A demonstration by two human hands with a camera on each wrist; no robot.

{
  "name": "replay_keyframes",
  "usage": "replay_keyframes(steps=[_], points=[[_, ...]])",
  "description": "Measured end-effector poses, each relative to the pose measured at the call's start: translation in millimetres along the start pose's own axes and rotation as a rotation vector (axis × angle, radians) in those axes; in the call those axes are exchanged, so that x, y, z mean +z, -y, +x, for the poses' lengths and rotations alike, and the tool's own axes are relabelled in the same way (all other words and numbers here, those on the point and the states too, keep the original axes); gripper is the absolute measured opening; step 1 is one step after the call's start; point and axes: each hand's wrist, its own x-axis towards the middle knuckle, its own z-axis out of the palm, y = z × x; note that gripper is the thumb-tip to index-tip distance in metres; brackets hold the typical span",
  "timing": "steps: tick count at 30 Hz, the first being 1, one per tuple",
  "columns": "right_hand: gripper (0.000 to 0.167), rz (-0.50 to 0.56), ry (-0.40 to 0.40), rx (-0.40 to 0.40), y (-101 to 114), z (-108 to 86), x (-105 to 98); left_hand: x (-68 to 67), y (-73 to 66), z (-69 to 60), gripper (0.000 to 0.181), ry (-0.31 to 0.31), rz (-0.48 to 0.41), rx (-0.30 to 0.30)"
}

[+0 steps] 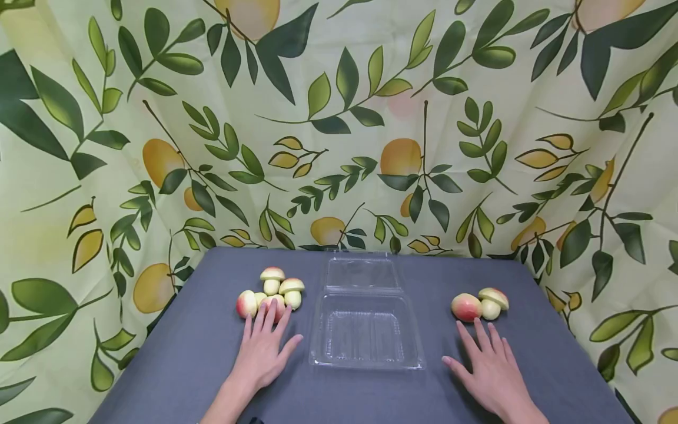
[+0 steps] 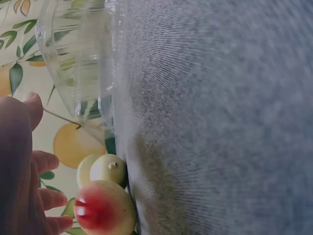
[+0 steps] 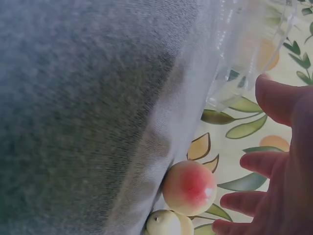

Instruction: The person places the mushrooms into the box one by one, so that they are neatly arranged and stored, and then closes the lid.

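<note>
My left hand [image 1: 263, 353] is spread with straight fingers at a cluster of several toy mushrooms [image 1: 272, 280] with red-and-cream caps; its fingertips overlap the nearest cap in the head view. My right hand [image 1: 494, 372], also spread, lies just in front of two more mushrooms, one showing its round red cap [image 1: 467, 307] and one lying with its pale stem [image 1: 490, 309] forward. Between the hands a clear plastic container [image 1: 365, 359] stands open, its lid [image 1: 362, 274] folded back. In the left wrist view a mushroom cap [image 2: 105, 208] sits beyond the fingers; in the right wrist view another cap [image 3: 190, 188] does.
A grey cloth covers the table [image 1: 212, 388]. Behind and at both sides hangs a curtain [image 1: 339, 176] printed with leaves and fruit, meeting the table's back edge. A small dark object [image 1: 256, 420] shows at the bottom edge beside the left forearm.
</note>
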Motion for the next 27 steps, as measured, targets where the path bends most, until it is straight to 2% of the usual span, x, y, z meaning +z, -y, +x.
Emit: replay_keyframes(steps=[8,17,24,27], points=[[0.086,-0.003,-0.038,-0.016,0,4.5,-6,-0.9,-4.9,5.2,0.064,-0.003,-0.06,0.019],[0.076,0.032,-0.174,-0.063,-4,14.2,-13,-0.5,-13.1,9.5,0.06,-0.028,-0.161,0.04],[0.076,0.106,-0.153,-0.003,-5,22.4,-25,0.8,-20.5,12.5,0.059,0.021,-0.244,0.011],[0.074,0.132,-0.147,0.013,-6,25.8,-30,2.2,-23.2,13.3,0.056,0.016,-0.264,0.014]])
